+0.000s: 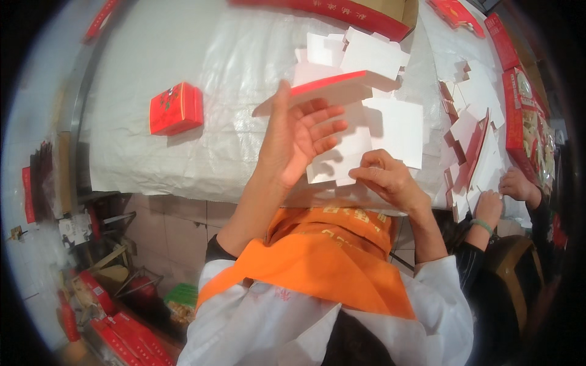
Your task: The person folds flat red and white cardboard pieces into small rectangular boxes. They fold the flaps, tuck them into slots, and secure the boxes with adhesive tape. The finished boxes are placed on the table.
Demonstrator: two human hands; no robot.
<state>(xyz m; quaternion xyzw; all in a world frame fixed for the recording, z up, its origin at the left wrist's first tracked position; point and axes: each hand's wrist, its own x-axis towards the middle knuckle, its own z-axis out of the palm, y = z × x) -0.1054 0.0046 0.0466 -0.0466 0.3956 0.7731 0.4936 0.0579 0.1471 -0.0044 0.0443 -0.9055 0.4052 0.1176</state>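
Note:
My left hand (302, 137) is open, palm turned up and fingers apart, over flat white cardboard box blanks. Its thumb overlaps a red-edged cardboard blank (329, 86) that stands tilted behind the fingers; a grip on it does not show. My right hand (394, 180) has thumb and forefinger pinched on the near edge of a white box blank (336, 168). More white blanks (375, 58) lie loosely piled beyond my hands. To the left, a folded red box (176, 110) with a printed pattern sits alone on the plastic-covered table (238, 152).
At the right, another person's hands (488, 207) touch a second heap of blanks (476, 146). A large red carton (348, 15) stands at the far edge. Red boxes with packets (528, 119) line the right side. Red packages (131, 341) lie below at left.

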